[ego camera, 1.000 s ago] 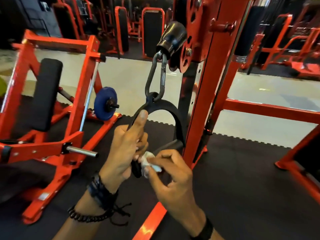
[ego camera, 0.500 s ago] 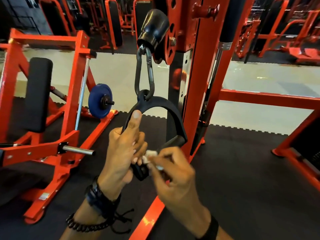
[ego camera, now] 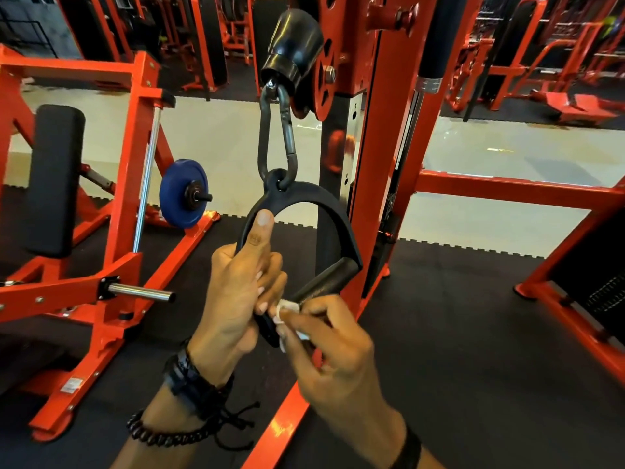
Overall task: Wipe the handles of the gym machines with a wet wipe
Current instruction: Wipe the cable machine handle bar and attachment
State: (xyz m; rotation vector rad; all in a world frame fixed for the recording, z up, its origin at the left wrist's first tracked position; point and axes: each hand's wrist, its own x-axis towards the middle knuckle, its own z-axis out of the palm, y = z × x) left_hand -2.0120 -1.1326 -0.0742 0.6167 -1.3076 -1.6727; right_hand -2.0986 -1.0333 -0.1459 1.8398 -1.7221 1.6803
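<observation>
Fingertips of my right hand (ego camera: 338,353) pinch the wet wipe (ego camera: 287,308), limp and light, against the stiff grip bar (ego camera: 324,279). My left hand (ego camera: 236,292) clasps the handle strap (ego camera: 304,201), which hangs free from the carabiner (ego camera: 275,140) and would likely swing unless steadied there.
</observation>
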